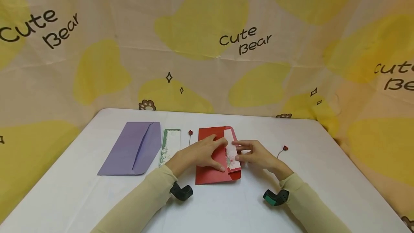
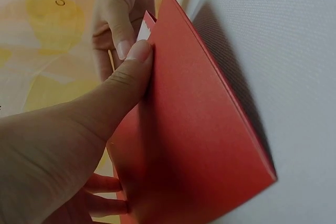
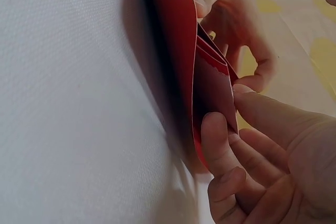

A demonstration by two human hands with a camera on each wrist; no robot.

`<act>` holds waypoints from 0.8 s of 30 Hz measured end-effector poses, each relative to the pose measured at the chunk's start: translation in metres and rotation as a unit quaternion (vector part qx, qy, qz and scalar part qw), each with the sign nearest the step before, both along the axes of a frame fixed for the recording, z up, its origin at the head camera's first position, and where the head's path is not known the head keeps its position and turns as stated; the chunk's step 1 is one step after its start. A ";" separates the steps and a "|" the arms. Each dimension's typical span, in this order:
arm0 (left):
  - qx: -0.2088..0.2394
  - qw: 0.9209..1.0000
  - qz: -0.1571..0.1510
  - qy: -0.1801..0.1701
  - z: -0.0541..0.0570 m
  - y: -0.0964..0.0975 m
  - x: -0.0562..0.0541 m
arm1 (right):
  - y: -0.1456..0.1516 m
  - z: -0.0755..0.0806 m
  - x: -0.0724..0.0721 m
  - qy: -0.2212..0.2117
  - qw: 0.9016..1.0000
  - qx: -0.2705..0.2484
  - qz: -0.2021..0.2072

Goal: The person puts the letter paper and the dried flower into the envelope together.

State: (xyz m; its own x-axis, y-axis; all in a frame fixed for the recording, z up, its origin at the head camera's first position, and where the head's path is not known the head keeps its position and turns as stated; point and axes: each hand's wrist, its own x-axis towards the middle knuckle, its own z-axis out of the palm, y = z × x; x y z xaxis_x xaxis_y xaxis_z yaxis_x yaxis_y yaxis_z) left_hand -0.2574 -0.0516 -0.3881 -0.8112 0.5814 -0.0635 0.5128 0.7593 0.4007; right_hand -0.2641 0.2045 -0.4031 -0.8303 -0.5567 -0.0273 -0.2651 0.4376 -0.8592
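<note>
A red envelope (image 1: 211,177) stands at the middle of the table, its opening to the right and its flap folded out. Partly inside it sits a white-and-pink floral card (image 1: 230,154), its right end sticking out of the opening. My left hand (image 1: 202,152) grips the envelope near the opening, thumb (image 2: 118,90) on the front face and fingers toward the far edge. The protruding end of the card is pinched between the thumb and fingers of my right hand (image 1: 257,155). From the right wrist view, the card (image 3: 212,80) shows between the parted envelope layers.
Left of the red envelope lies a green-bordered floral card (image 1: 171,141), with a purple envelope (image 1: 129,146) farther left. A small dried red flower (image 1: 190,132) lies beside the green card; another red flower (image 1: 285,148) is beyond my right wrist. A printed cloth (image 1: 200,21) hangs behind the white table (image 1: 226,208).
</note>
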 end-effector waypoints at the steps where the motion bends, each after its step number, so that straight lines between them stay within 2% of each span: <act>1: 0.000 1.000 0.001 -0.001 -0.001 0.000 0.000 | -0.001 0.000 0.000 0.000 1.000 0.001 0.000; 8: 0.000 1.000 0.004 -0.009 -0.002 -0.001 -0.001 | -0.005 0.001 -0.002 -0.007 1.000 0.007 -0.002; 16: 0.002 1.000 -0.007 0.008 -0.003 -0.001 -0.003 | -0.010 0.003 -0.001 -0.022 1.000 -0.001 0.002; 24: 0.005 1.000 -0.003 -0.002 -0.002 -0.001 -0.004 | -0.014 0.001 -0.002 -0.018 1.000 0.004 0.002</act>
State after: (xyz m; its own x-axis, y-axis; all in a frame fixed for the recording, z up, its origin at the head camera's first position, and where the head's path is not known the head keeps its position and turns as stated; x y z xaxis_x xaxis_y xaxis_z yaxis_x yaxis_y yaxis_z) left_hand -0.2613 -0.0528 -0.3904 -0.8071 0.5874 -0.0600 0.5165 0.7516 0.4104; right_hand -0.2656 0.1902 -0.4019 -0.8262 -0.5600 -0.0617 -0.2356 0.4428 -0.8651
